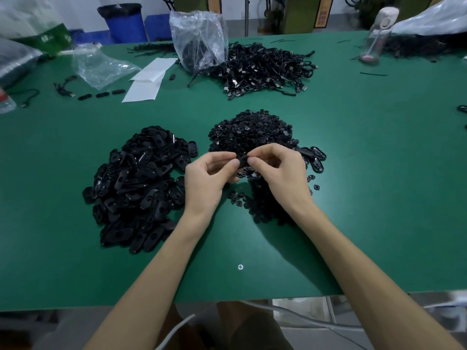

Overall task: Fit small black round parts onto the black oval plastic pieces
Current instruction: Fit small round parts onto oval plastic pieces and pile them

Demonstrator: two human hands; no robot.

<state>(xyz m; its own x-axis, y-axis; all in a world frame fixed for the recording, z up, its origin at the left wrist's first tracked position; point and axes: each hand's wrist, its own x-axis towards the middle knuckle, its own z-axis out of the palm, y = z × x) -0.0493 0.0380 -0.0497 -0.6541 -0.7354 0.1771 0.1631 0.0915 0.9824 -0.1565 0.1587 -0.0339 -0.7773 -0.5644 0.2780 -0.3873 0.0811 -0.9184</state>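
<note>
Pinching one black oval piece [242, 160] between their fingertips, the left hand [207, 178] and right hand [280, 173] meet at the near edge of the heap of small round parts [252, 132] on the table [379, 178]. Fingers hide whether a round part is seated yet. The piece looks flat, dark and slightly glossy. Left of that heap lies a large pile of oval pieces [136, 188], holes showing, seemingly unfitted. A few ovals [314, 157] at the heap's right edge may be finished, so most of the work looks still ahead. Beyond the heap sits a tangle of black cables [267, 69].
</note>
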